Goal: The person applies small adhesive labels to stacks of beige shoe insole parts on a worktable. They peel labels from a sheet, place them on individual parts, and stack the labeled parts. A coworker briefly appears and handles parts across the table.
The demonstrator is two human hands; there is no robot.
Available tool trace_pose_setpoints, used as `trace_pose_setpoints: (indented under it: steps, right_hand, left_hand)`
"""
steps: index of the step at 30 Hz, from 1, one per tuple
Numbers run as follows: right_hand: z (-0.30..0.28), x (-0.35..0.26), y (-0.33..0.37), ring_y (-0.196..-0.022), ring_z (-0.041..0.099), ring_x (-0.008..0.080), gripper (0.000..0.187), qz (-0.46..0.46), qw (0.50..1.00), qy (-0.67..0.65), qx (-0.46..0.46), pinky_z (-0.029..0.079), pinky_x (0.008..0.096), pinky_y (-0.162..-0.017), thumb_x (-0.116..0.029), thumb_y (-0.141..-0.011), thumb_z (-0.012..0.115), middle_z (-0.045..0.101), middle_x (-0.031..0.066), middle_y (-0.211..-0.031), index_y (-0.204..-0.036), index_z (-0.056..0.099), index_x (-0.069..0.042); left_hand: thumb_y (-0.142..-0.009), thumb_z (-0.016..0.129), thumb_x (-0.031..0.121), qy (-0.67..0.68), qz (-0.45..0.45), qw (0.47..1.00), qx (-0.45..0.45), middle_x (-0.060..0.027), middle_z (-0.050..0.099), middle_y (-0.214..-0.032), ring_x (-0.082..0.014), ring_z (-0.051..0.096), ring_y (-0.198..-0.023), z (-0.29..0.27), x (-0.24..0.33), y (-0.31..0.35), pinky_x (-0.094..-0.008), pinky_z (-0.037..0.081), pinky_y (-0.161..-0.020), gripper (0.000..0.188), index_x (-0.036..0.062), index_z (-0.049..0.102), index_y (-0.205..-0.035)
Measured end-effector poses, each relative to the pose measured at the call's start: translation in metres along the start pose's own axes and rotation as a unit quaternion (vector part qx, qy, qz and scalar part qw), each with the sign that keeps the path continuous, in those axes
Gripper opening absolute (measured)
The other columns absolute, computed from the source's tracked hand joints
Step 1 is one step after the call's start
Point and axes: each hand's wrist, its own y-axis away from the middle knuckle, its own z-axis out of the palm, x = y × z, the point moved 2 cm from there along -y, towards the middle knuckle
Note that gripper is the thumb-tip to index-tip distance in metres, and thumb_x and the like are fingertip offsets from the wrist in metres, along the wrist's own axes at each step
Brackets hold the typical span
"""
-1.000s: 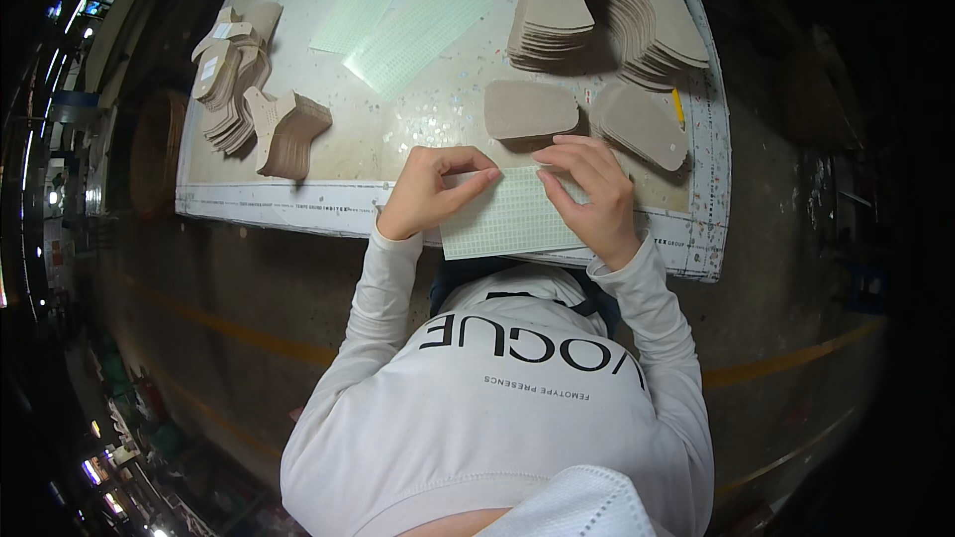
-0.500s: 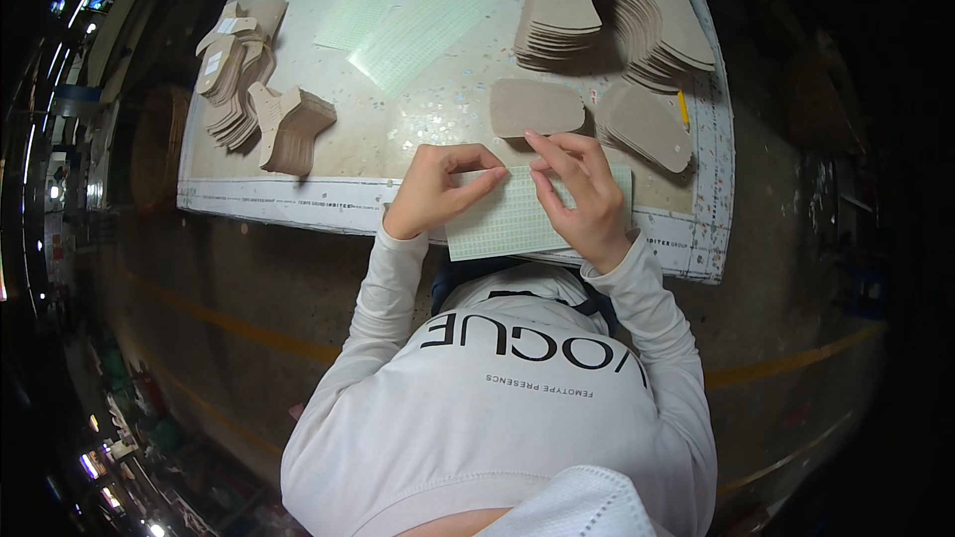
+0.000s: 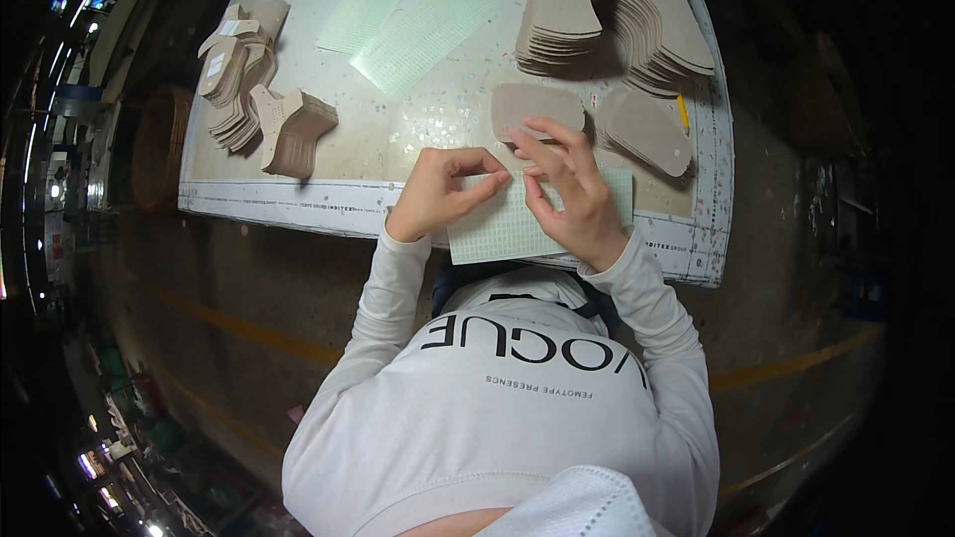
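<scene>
A pale green sheet of small stickers (image 3: pixel 497 229) lies at the table's front edge, beneath both hands. Over its upper left part, my left hand (image 3: pixel 439 195) pinches with thumb and forefinger; whatever is between the tips is too small to make out. Just to the right, my right hand (image 3: pixel 580 207) holds its thumb and a curled finger close together, with other fingers raised. Anything in that pinch is also too small to name. Beyond the right fingertips sits a short stack of grey-brown rounded board pieces (image 3: pixel 537 104), partly covered by the fingers.
Another board stack (image 3: pixel 645 129) stands at the right, beside a yellow pencil-like stick (image 3: pixel 683 111). Tall stacks of curved pieces (image 3: pixel 567 5) rise at the far right. More shaped stacks (image 3: pixel 296 129) stand at the left. Loose pale green sheets (image 3: pixel 423 35) lie farther back.
My right hand has shifted slightly left, its thumb coming nearer the left fingertips, and its raised fingers now reach over the board stack. My left hand has hardly moved.
</scene>
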Motion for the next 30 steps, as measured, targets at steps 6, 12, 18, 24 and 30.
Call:
trace_pose_setpoints:
  steps: [6, 12, 18, 24, 30]
  right_hand:
    - [-0.01, 0.013, -0.003, -0.097, 0.066, 0.0159, 0.066, 0.18, 0.952, -0.233, 0.081, 0.058, 0.026, -0.079, 0.018, -0.078, 0.063, 0.05, 0.0114, -0.128, -0.139, 0.052, -0.005]
    - [-0.079, 0.025, -0.023, -0.099, 0.059, 0.0076, 0.022, 0.21, 0.977, -0.033, 0.016, 0.048, 0.0207, -0.075, 0.001, -0.087, 0.065, 0.064, 0.0021, -0.108, -0.108, 0.07, -0.004]
    - [-0.069, 0.038, -0.044, -0.088, 0.059, 0.0178, 0.009, 0.059, 0.979, 0.192, -0.046, 0.05, 0.0302, -0.066, -0.01, -0.078, 0.076, 0.063, 0.0024, -0.093, -0.084, 0.069, -0.007]
    - [-0.045, 0.047, -0.044, -0.095, 0.059, 0.0209, 0.011, 0.02, 0.954, 0.293, -0.06, 0.054, 0.0345, -0.075, -0.011, -0.078, 0.075, 0.057, 0.0019, -0.094, -0.083, 0.067, -0.005]
    - [-0.053, 0.054, -0.051, -0.095, 0.058, 0.0213, 0.01, 0.025, 0.947, 0.321, 0.006, 0.053, 0.0353, -0.075, -0.009, -0.077, 0.074, 0.058, 0.0024, -0.093, -0.084, 0.068, -0.005]
  left_hand:
    - [-0.087, 0.073, 0.015, -0.029, -0.022, 0.999, 0.023, -0.0069, 0.072, -0.079, -0.0086, 0.062, -0.072, -0.002, -0.009, 0.001, -0.0252, 0.05, -0.065, 0.017, -0.0011, 0.074, -0.093]
    - [-0.086, 0.072, 0.014, -0.112, 0.066, 0.975, 0.18, -0.012, 0.074, -0.087, -0.0173, 0.07, -0.077, -0.038, 0.007, -0.014, -0.0285, 0.054, -0.074, 0.017, 0.0009, 0.075, -0.096]
    - [-0.082, 0.079, 0.018, -0.205, 0.226, 0.952, -0.01, -0.0112, 0.067, -0.113, -0.0215, 0.068, -0.092, -0.022, 0.036, -0.064, -0.0302, 0.056, -0.077, 0.033, 0.0037, 0.069, -0.111]
    - [-0.072, 0.086, 0.026, -0.303, 0.233, 0.923, -0.028, -0.0113, 0.063, -0.114, -0.0268, 0.066, -0.092, 0.003, 0.03, -0.079, -0.0341, 0.056, -0.078, 0.055, 0.0064, 0.064, -0.119]
    - [-0.077, 0.079, 0.022, -0.163, 0.198, 0.965, -0.048, -0.0125, 0.065, -0.107, -0.0286, 0.064, -0.085, -0.005, 0.022, -0.079, -0.0353, 0.054, -0.076, 0.047, 0.0078, 0.064, -0.12]
